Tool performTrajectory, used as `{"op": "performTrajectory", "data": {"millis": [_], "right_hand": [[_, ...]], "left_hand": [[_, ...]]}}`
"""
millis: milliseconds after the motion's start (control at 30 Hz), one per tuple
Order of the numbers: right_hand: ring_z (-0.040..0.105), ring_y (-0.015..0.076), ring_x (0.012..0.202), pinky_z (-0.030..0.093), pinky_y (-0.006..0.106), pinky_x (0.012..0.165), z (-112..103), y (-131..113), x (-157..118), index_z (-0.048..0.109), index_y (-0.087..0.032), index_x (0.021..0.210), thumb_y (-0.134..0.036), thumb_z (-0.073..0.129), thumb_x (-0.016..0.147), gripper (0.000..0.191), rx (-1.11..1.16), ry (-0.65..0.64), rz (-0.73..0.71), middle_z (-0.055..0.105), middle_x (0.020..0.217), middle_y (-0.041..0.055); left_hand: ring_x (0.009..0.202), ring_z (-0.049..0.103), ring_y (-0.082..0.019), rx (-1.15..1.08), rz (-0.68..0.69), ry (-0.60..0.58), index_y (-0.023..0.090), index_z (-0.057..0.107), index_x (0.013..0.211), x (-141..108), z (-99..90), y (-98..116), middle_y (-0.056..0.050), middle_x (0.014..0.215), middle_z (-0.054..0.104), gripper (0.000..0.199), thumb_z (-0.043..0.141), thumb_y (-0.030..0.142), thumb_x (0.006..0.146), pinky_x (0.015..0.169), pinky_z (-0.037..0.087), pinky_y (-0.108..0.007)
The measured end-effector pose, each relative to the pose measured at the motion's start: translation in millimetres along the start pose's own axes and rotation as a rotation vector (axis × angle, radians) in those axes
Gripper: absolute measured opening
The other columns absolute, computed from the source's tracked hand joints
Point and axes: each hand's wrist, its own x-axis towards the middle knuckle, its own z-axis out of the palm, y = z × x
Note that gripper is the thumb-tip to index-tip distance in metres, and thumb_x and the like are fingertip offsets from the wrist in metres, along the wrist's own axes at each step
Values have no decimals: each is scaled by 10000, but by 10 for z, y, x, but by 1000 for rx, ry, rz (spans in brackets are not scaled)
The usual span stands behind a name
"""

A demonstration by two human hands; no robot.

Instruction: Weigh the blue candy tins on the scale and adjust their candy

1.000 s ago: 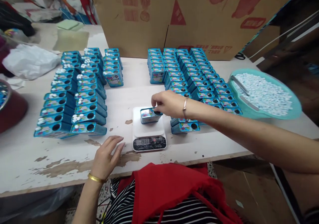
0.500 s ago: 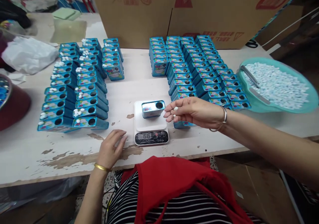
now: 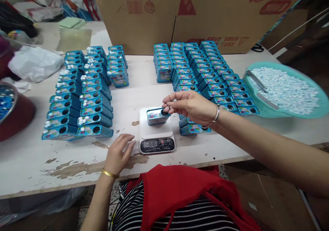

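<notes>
A blue candy tin [image 3: 156,117] stands on the white plate of a digital kitchen scale [image 3: 156,134], its round hole toward the right end of the top. The display looks like 153.5, though small. My right hand [image 3: 189,105] is over that hole, with fingertips pinched around small white candies [image 3: 175,101]; the fingers partly hide both candies and hole. To the left of the scale, my left hand [image 3: 120,153] rests on the table with fingers apart, holding nothing.
Rows of blue tins [image 3: 96,118] stand at left, several with white candies on top. More tin rows [image 3: 217,86] stand at right. A turquoise basin [image 3: 285,113] of white candies holds a metal scoop or tongs. A cardboard box [image 3: 205,22] rises behind; a dark red bucket [image 3: 23,118] sits far left.
My right hand has moved left and from beside the tin to over its hole, still with candies. My left hand stays on the table. The view has shifted slightly.
</notes>
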Motion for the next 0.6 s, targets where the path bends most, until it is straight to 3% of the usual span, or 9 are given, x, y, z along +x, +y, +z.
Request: {"op": "performTrajectory", "data": {"millis": [200,433,600], "right_hand": [[669,110,734,558,191,680,70,21,12,609,-65,860,39,474,834,172,-34,47,-8,679,796,86],[640,127,929,570,232,790,62,162,121,638,-90,855,-28,521,845,133,23,9,-48,672,940,83],[642,143,924,563,226,745,24,120,-60,621,-103,924,-136,573,851,94,61,-38,-146,661,967,86]], "left_hand": [[928,582,-148,-20,50,-20,180,595,1007,172,48,74,-62,963,621,155,484,226,909,813,477,-279],[930,582,-149,-7,33,-25,181,598,1003,129,42,67,-62,966,621,154,485,224,908,816,480,-281],[922,588,-153,3,15,-15,181,607,989,114,14,56,-63,952,632,155,487,233,905,818,482,-288]]}}
